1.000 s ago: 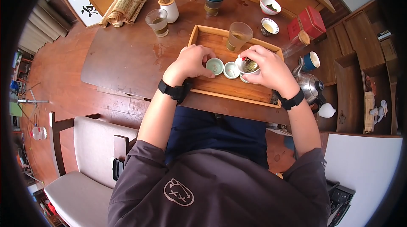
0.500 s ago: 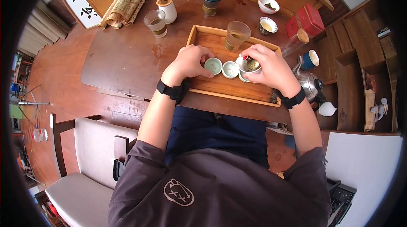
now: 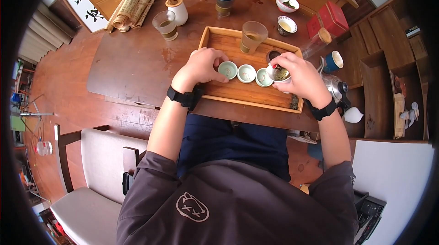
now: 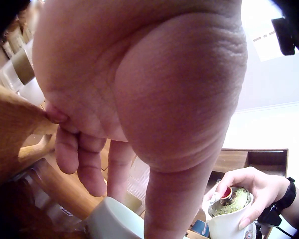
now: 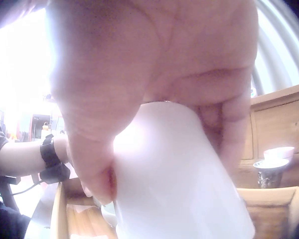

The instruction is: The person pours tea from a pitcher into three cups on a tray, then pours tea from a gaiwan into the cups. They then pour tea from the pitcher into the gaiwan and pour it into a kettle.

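Note:
My left hand [image 3: 203, 66] holds the leftmost pale green teacup [image 3: 227, 70] between thumb and fingers on the wooden tray [image 3: 228, 93]. The left wrist view shows its pale wall [image 4: 114, 219] between them. Two more such cups, the middle cup [image 3: 246, 74] and the right cup [image 3: 264, 78], stand in a row beside it. My right hand [image 3: 299, 73] grips a white brewing cup [image 5: 174, 174] by its sides, close over the right cup's edge. Wet green leaves [image 4: 231, 206] and a red-tipped knob [image 4: 227, 193] show in its top.
A frosted glass [image 3: 253, 37] of tea stands at the tray's back, near a dark round piece [image 3: 273, 56]. Behind are another glass [image 3: 165, 24], a blue-lidded jar [image 3: 225, 2], two small bowls and a red box [image 3: 327, 18]. A steel kettle [image 3: 336, 87] stands right of the tray.
My right hand has moved right with the white brewing cup, uncovering the right teacup and the dark round piece. My left hand stays at the leftmost cup.

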`<state>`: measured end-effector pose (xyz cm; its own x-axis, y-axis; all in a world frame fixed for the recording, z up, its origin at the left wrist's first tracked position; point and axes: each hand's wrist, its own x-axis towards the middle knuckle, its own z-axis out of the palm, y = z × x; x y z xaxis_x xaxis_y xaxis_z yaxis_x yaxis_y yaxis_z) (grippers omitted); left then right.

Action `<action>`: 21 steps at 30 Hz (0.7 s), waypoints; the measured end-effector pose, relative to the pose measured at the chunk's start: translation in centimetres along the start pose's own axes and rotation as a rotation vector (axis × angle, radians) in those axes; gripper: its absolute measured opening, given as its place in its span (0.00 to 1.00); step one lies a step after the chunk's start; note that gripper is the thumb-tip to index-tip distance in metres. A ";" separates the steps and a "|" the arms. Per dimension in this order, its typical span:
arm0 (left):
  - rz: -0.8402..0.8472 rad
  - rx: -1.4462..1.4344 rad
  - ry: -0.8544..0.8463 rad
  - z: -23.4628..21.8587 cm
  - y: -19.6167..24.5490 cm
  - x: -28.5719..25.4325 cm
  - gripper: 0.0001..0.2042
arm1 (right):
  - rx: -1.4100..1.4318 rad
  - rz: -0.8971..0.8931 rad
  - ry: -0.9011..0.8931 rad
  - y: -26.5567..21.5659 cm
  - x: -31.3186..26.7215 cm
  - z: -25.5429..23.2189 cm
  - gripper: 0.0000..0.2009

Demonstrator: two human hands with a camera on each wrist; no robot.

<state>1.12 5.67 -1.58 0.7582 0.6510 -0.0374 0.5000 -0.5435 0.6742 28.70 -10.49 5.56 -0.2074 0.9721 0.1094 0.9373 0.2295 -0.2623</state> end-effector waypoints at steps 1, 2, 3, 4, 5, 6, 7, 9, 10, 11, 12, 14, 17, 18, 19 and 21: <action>-0.006 -0.001 -0.001 0.0 0.1 0.0 0.26 | -0.011 -0.003 -0.006 0.0 -0.1 0.0 0.25; -0.006 0.000 -0.002 0.0 0.1 0.0 0.26 | -0.021 -0.005 -0.012 0.1 -0.1 0.0 0.25; -0.004 -0.003 -0.001 0.0 0.1 0.0 0.26 | -0.021 -0.004 -0.011 0.1 -0.2 0.0 0.25; -0.002 -0.005 0.000 -0.1 0.1 0.0 0.26 | -0.025 -0.005 -0.011 0.1 -0.2 -0.1 0.25; -0.002 -0.005 0.000 0.0 0.0 0.0 0.26 | -0.028 -0.007 -0.011 0.1 -0.2 -0.1 0.25; -0.001 -0.003 0.000 0.0 -0.1 0.1 0.26 | -0.028 -0.007 -0.011 0.1 -0.1 -0.2 0.25; -0.001 -0.002 0.001 0.1 -0.2 0.1 0.26 | -0.022 0.001 -0.015 0.1 -0.1 -0.3 0.25; 0.003 -0.002 0.003 0.1 -0.3 0.1 0.26 | -0.016 0.010 -0.018 0.3 -0.2 -0.3 0.25; 0.007 -0.002 0.005 0.1 -0.3 0.1 0.26 | -0.002 0.012 -0.008 0.4 -0.3 -0.2 0.26; 0.007 -0.001 0.004 0.1 -0.3 0.1 0.26 | 0.012 0.014 0.001 0.6 -0.4 -0.2 0.26; 0.010 0.005 0.005 0.1 -0.3 0.1 0.26 | 0.013 0.014 0.002 0.7 -0.5 -0.2 0.26; 0.013 0.011 0.006 0.1 -0.3 0.1 0.26 | 0.038 0.028 -0.001 1.0 -0.8 -0.3 0.26; 0.013 0.003 0.005 0.1 -0.2 0.1 0.27 | 0.081 0.072 0.037 1.4 -1.6 -0.1 0.26; 0.006 0.004 0.003 0.1 -0.2 0.0 0.27 | 0.080 0.074 0.041 1.5 -1.9 0.0 0.26; 0.002 0.007 0.002 -0.1 0.0 0.0 0.27 | 0.100 0.104 0.077 1.6 -2.2 0.2 0.26; 0.031 0.017 0.010 0.0 -0.3 0.0 0.27 | 0.108 0.140 0.130 1.8 -3.0 0.6 0.27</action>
<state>1.01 5.84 -1.79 0.7693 0.6388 -0.0093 0.4834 -0.5724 0.6623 30.82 -12.97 4.17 -0.0328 0.9821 0.1857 0.9174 0.1033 -0.3843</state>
